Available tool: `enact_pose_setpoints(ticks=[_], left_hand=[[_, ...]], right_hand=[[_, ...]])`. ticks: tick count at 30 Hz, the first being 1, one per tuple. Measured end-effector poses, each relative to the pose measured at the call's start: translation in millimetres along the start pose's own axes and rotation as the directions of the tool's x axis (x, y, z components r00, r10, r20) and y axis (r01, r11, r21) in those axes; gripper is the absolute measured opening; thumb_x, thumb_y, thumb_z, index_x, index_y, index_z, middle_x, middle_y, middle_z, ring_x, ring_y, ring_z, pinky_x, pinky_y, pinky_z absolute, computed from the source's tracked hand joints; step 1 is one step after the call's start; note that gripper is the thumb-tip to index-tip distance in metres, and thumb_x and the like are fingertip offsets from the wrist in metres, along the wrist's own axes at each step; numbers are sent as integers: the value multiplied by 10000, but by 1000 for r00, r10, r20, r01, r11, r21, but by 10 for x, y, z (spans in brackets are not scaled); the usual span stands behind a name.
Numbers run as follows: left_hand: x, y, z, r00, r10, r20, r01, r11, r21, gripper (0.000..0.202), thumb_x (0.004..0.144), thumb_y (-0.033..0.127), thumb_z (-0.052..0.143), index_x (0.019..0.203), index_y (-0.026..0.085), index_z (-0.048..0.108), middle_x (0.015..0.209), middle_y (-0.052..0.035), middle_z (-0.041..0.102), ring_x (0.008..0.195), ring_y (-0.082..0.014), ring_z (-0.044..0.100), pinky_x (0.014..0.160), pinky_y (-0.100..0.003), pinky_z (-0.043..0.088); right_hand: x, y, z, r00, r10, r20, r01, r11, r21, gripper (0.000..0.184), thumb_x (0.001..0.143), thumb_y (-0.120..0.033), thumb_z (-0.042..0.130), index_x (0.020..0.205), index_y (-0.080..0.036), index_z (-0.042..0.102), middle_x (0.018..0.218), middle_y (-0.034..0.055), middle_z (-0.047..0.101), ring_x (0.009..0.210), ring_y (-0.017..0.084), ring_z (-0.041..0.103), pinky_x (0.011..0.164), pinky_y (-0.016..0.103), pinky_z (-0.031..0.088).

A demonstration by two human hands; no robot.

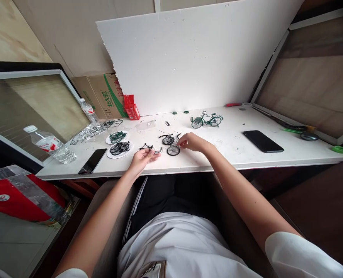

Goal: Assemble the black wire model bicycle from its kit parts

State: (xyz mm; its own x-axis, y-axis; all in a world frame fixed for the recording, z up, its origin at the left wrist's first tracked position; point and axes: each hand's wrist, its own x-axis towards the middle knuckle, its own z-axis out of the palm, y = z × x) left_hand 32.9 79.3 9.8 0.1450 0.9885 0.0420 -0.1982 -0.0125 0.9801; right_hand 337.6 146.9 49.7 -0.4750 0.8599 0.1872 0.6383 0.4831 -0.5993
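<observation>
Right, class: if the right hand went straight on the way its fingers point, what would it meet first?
The right hand would probably meet the nearer black spoked model-bicycle wheel first; depth is unclear, so they may already touch.

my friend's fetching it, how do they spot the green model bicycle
Find the big flat white board behind the white table. Before it, beyond the right hand, is the green model bicycle. Unlike the separate black parts nearby, it looks assembled.

Hands [144, 157] flank small wheels [173, 150] (green bicycle [207, 120] beyond).
</observation>
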Motion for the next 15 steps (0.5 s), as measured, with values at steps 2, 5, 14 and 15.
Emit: enact_pose_setpoints(ticks=[2,5,14,15], left_hand=[[1,-6,-9,1000,-6,6,6,1000,14,551,724,548,958,934,137,658,1048,-143,813,1046,-278,806,985,-417,605],[3,-15,-18,1000,-10,18,9,999,31,541,743,552,944,944,135,663,1054,-150,816,1050,-286,808,978,-414,603],[0,10,-29,999,-25,31,24,1000,19,533,729,527,963,951,132,683,1063,-155,823,1067,-308,805,984,-417,590],[1,10,-31,999,-25,33,25,1000,18,532,729,528,962,949,132,683,1054,-153,824,1062,-306,806,979,-414,591]], right_hand=[[12,45,29,1000,11,4,-11,1000,-17,254,718,-53,778,889,-215,872,794,33,806,674,198,705,627,274,535],[28,48,68,997,69,30,-68,996,-50,253,729,-59,793,914,-210,878,827,38,818,707,207,720,622,272,528],[-14,-154,5,978,171,117,-152,976,-157,236,848,-267,846,1066,-176,854,1083,100,820,887,224,739,707,263,529],[-13,-162,10,978,176,115,-157,975,-160,248,847,-287,856,1067,-172,849,1088,105,818,893,227,739,708,265,529]])
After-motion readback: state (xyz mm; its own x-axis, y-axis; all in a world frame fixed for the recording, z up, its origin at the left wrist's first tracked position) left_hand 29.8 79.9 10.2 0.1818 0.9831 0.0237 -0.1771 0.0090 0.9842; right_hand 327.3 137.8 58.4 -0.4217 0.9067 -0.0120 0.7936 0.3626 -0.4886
